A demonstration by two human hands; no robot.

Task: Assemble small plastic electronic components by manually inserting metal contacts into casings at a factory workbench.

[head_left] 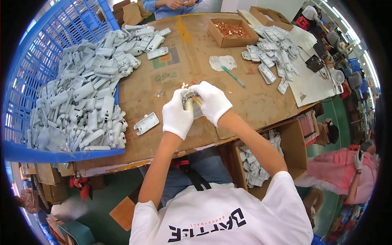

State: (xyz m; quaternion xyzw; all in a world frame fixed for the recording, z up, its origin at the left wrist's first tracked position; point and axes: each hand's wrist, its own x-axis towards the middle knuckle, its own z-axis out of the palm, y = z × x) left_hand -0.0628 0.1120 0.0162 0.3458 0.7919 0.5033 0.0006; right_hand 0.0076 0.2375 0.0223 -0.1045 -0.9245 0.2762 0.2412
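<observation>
In white knitted gloves, my left hand (pixel 178 114) and my right hand (pixel 211 102) meet over the cardboard-covered table. Both are closed around a small pale grey plastic casing (pixel 188 94), mostly hidden by the fingers. The thumbs press on it, and their tips look yellowish. Just beyond the fingers lie several small copper-coloured metal pieces (pixel 184 85). One loose light grey casing (pixel 146 123), hollow side up, rests on the table left of my left hand.
A blue plastic crate (pixel 61 154) at the left spills grey casings. Behind are a cardboard box (pixel 232 42) of copper pieces, a paper slip (pixel 222 62) and a pen (pixel 233 76). More casings (pixel 267 73) lie at right; an open carton (pixel 294 143) below holds others. A person sits opposite.
</observation>
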